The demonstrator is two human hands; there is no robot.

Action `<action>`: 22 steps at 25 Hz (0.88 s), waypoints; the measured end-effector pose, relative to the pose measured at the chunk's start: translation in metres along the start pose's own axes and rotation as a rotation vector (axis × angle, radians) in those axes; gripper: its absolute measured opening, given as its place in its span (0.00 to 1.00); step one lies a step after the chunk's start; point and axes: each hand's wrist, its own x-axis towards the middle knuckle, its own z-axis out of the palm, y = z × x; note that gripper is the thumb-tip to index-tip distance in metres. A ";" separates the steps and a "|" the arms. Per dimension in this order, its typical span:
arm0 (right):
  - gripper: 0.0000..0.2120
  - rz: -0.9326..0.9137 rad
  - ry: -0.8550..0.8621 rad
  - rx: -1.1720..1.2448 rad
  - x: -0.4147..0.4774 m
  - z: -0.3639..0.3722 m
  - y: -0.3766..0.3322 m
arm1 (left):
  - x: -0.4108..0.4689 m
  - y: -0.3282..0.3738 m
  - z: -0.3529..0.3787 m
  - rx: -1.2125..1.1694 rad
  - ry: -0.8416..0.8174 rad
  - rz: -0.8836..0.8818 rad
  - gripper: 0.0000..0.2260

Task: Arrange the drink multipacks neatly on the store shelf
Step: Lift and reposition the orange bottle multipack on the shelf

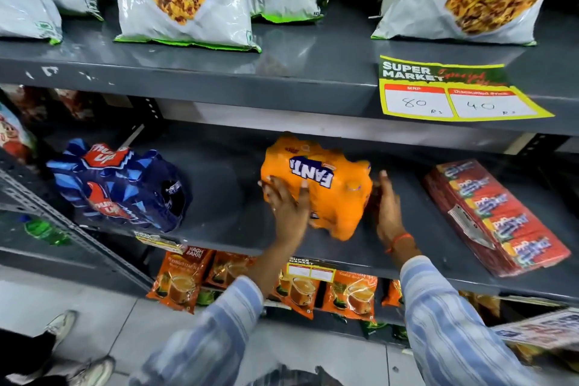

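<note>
Shelving: dark grey metal store shelves (219, 72), slotted uprights.
Floor: pale grey tiled floor (103, 316).
Signage: yellow-bordered paper price tag (454, 94) on the upper shelf edge.

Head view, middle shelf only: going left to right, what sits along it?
Blue Thums Up multipack → left hand → orange Fanta multipack → right hand → red carton of packets.

Head camera, single view: worn high, facing forward and down, close to the middle shelf (219, 213); wide-angle, edges bowed.
</note>
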 end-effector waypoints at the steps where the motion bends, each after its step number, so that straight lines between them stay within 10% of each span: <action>1: 0.20 -0.057 0.008 -0.031 -0.014 0.006 -0.004 | 0.023 -0.006 -0.011 0.021 -0.027 -0.015 0.43; 11: 0.13 -0.271 -0.197 -0.188 -0.058 0.030 0.030 | -0.022 0.013 -0.010 -0.068 0.190 0.127 0.43; 15: 0.11 -0.218 -0.361 -0.301 -0.067 0.055 0.025 | 0.016 0.006 -0.057 0.040 0.039 0.182 0.38; 19: 0.13 -0.467 0.148 -0.226 -0.047 0.069 0.000 | 0.058 -0.016 -0.097 0.142 -0.113 0.183 0.43; 22: 0.25 -0.314 0.119 -0.191 -0.006 0.064 -0.030 | 0.052 -0.017 -0.106 0.102 -0.029 0.268 0.36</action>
